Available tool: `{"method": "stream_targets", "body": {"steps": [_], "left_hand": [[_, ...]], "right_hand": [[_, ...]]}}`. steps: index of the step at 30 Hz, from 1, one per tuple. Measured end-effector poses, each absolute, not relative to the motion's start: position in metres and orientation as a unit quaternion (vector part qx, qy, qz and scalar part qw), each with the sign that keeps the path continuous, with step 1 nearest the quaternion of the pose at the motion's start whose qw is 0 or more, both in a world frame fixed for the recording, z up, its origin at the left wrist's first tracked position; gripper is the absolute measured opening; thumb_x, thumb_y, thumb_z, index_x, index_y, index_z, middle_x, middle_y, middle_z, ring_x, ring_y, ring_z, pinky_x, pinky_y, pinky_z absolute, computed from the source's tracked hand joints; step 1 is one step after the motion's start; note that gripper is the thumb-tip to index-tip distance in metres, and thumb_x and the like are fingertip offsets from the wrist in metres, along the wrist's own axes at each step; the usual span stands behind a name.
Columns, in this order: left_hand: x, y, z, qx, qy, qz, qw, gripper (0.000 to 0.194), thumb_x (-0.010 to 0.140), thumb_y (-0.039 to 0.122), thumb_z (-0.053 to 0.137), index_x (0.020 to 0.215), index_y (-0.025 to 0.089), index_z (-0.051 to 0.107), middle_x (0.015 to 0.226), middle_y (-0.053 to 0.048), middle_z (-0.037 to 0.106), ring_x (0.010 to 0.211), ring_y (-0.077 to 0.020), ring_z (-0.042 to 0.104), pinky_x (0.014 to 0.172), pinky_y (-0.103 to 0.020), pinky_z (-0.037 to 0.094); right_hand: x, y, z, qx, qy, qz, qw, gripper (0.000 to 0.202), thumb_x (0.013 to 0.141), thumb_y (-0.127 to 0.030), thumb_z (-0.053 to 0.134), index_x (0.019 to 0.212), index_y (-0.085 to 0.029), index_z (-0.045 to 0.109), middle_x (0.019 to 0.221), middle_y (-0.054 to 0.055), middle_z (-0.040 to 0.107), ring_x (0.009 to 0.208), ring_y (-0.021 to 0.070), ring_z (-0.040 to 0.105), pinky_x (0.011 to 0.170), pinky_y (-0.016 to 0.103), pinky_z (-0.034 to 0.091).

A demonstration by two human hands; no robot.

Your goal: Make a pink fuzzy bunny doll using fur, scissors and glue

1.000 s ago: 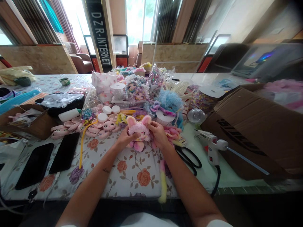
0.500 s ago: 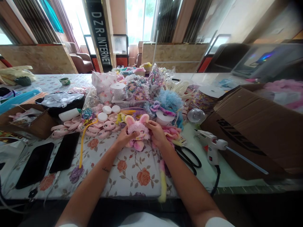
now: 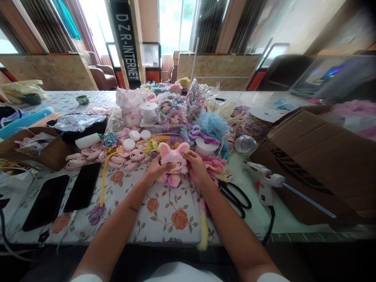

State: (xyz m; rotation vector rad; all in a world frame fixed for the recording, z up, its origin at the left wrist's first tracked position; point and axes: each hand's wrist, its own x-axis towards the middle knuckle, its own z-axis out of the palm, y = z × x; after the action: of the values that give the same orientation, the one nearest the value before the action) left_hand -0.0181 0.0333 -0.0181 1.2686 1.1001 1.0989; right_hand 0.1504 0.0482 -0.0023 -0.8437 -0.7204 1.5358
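A fluffy pink and pale yellow bunny doll [image 3: 174, 162] with upright ears and a painted face is held upright just over the flowered tablecloth. My left hand [image 3: 155, 169] grips its left side, the thumb lying across the lower face. On its other side, my right hand [image 3: 196, 167] closes with thumb and forefinger at the edge of the head, below the ear. Beyond the doll lie several pink doll faces [image 3: 136, 155]. A pink and yellow fuzzy strip [image 3: 202, 227] hangs over the table's front edge beside my right forearm.
Black-handled scissors [image 3: 236, 196] and a white glue gun [image 3: 266, 180] with a long glue stick lie right, before a big cardboard box [image 3: 305, 156]. Two dark phones [image 3: 45, 201] lie left. A heap of blue fluffy yarn [image 3: 213, 127], spools [image 3: 147, 113] and bags stands behind.
The whole view has shifted slightly. Both hands keep their hold on the bunny doll, which stays nearly in place, with its face turned a little.
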Motion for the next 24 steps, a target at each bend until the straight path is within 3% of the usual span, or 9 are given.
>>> {"method": "stream_targets", "body": {"steps": [12, 16, 21, 24], "left_hand": [[-0.016, 0.031, -0.016, 0.534, 0.449, 0.463, 0.546, 0.057, 0.062, 0.042, 0.080, 0.108, 0.014, 0.060, 0.100, -0.008, 0.068, 0.091, -0.0239, 0.063, 0.079, -0.032, 0.050], [-0.022, 0.030, -0.013, 0.539, 0.462, 0.467, 0.527, 0.061, 0.063, 0.042, 0.079, 0.112, 0.014, 0.058, 0.108, -0.011, 0.066, 0.098, -0.0268, 0.061, 0.084, -0.036, 0.050], [-0.040, 0.027, -0.006, 0.551, 0.507, 0.528, 0.401, 0.084, 0.063, 0.042, 0.080, 0.134, 0.021, 0.043, 0.132, -0.014, 0.052, 0.124, -0.0303, 0.049, 0.099, -0.040, 0.043], [-0.045, 0.020, -0.002, 0.556, 0.509, 0.612, 0.240, 0.084, 0.069, 0.042, 0.075, 0.140, 0.024, 0.034, 0.144, -0.013, 0.038, 0.133, -0.0280, 0.038, 0.108, -0.040, 0.034]], "right_hand": [[0.148, 0.047, -0.004, -0.364, -0.321, 0.641, 0.594, 0.024, 0.052, -0.025, 0.082, 0.063, -0.019, 0.063, 0.058, -0.006, 0.059, 0.054, 0.0089, 0.048, 0.053, 0.022, 0.038], [0.154, 0.047, 0.001, -0.355, -0.329, 0.622, 0.616, 0.019, 0.059, -0.027, 0.078, 0.067, -0.019, 0.062, 0.064, -0.005, 0.061, 0.057, 0.0084, 0.049, 0.055, 0.022, 0.040], [0.164, 0.042, 0.005, -0.358, -0.353, 0.617, 0.606, 0.018, 0.059, -0.027, 0.076, 0.065, -0.019, 0.060, 0.062, -0.003, 0.061, 0.057, 0.0107, 0.054, 0.056, 0.024, 0.044], [0.165, 0.038, 0.005, -0.362, -0.374, 0.613, 0.594, 0.020, 0.059, -0.028, 0.078, 0.067, -0.018, 0.064, 0.060, -0.003, 0.060, 0.054, 0.0098, 0.053, 0.053, 0.023, 0.042]]}}
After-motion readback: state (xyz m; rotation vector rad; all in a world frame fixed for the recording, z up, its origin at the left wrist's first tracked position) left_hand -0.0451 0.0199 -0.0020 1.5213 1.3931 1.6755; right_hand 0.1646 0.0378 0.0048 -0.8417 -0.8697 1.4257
